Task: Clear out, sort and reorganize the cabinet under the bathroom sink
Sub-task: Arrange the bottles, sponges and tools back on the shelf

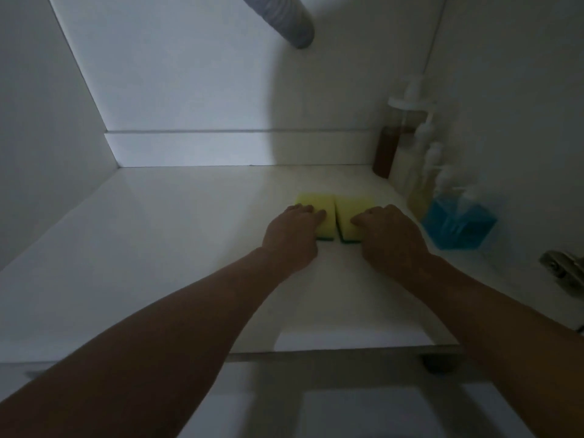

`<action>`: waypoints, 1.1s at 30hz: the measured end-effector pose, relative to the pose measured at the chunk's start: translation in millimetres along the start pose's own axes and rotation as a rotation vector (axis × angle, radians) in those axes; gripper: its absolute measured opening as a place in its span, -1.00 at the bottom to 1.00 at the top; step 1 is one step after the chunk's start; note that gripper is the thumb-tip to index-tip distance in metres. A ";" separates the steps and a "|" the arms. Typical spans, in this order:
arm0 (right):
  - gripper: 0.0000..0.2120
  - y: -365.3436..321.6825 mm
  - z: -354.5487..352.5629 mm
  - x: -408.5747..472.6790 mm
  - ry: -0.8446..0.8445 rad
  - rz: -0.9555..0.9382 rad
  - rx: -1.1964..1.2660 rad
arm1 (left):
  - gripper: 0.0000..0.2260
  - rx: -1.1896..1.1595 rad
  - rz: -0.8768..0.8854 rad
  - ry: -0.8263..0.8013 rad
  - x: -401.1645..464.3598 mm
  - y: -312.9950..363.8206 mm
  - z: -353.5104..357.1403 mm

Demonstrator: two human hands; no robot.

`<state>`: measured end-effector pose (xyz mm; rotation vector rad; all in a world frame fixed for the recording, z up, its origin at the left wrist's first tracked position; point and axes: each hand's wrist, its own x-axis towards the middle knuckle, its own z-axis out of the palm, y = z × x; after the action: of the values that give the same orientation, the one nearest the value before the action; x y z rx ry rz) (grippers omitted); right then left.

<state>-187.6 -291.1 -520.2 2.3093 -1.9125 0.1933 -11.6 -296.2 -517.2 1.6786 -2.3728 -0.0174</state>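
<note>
I've got my left hand [295, 230] resting flat on the left sponge [317, 213], my right hand [390, 235] loosely curled on the right sponge [352, 213], both on the cabinet floor [158, 248]. Restocking, I judge; next, nudge them toward the bottles [420, 172].

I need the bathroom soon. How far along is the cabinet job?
Mostly done, it seems: bottles line the right wall, leaving the cabinet floor largely bare. Left hand and right hand are setting two sponges side by side. Whatever remains outside isn't visible.
</note>
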 end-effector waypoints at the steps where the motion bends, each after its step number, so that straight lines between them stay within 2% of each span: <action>1: -0.61 4.0 3.7 13.0 -0.012 -0.007 -0.008 | -0.51 -0.018 -0.015 -0.018 13.2 -0.3 3.3; 6: -0.61 20.9 14.1 70.2 -0.021 0.049 0.020 | -0.45 -0.010 -0.015 -0.077 80.5 -6.7 17.9; 10: -0.63 34.8 23.0 106.7 0.018 0.025 -0.017 | -0.45 -0.024 -0.014 -0.064 125.0 -12.7 28.9; 16: -0.60 53.0 34.1 143.6 0.046 0.059 0.060 | -0.45 -0.057 -0.033 -0.055 172.3 -24.5 43.0; 25: -0.53 63.0 60.0 174.0 0.066 0.063 0.055 | -0.47 -0.115 -0.062 -0.045 201.6 -32.1 58.0; 33: -0.47 62.4 69.5 170.3 0.111 0.042 0.052 | -0.47 -0.121 -0.070 0.050 194.7 -28.9 71.4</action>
<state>-216.6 -479.9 -555.4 2.2401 -1.9245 0.3723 -60.0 -496.4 -555.1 1.6844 -2.2289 -0.1273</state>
